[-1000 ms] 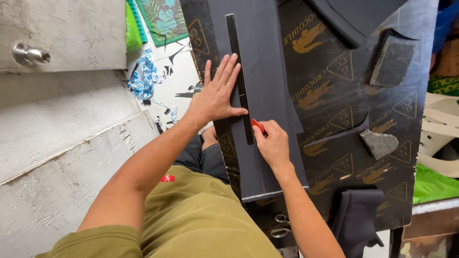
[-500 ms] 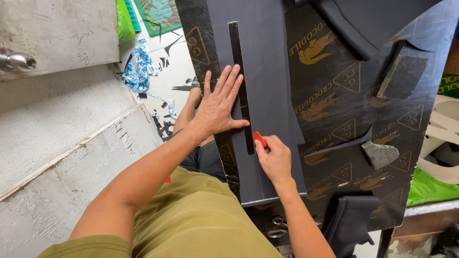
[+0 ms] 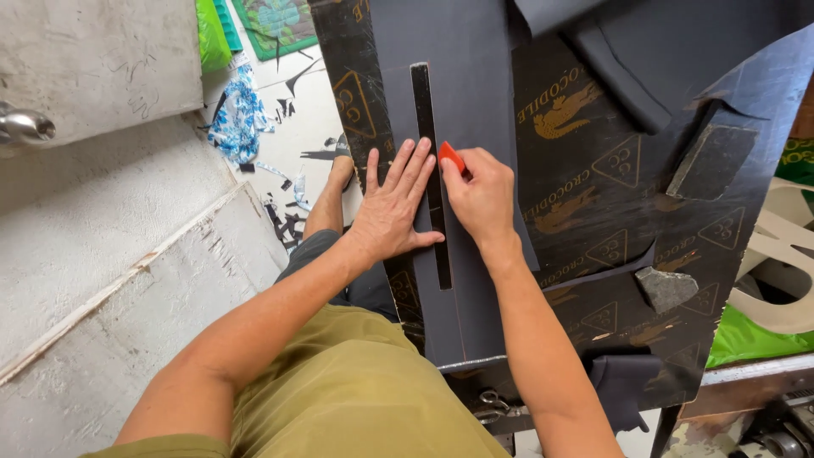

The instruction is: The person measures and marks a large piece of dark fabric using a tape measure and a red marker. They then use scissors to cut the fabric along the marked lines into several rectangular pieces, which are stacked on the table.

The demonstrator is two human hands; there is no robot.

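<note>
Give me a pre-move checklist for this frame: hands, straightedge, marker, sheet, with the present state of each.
1. Left hand flat on the black straightedge: ok.
2. Right hand gripping the red marking piece: ok.
3. Marking piece against the straightedge's right edge: ok.
4. Dark grey sheet lying flat under the straightedge: ok.
5. Left fingers clear of the marking edge: cannot tell.
6. Stone resting on the board, apart from both hands: ok.

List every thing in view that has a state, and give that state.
left hand: flat, fingers spread, pressing the ruler
right hand: closed on the red chalk
black ruler: lying flat on the cloth
red chalk: tip against the ruler's edge
dark cloth: spread flat on the board
scissors: lying closed
</note>
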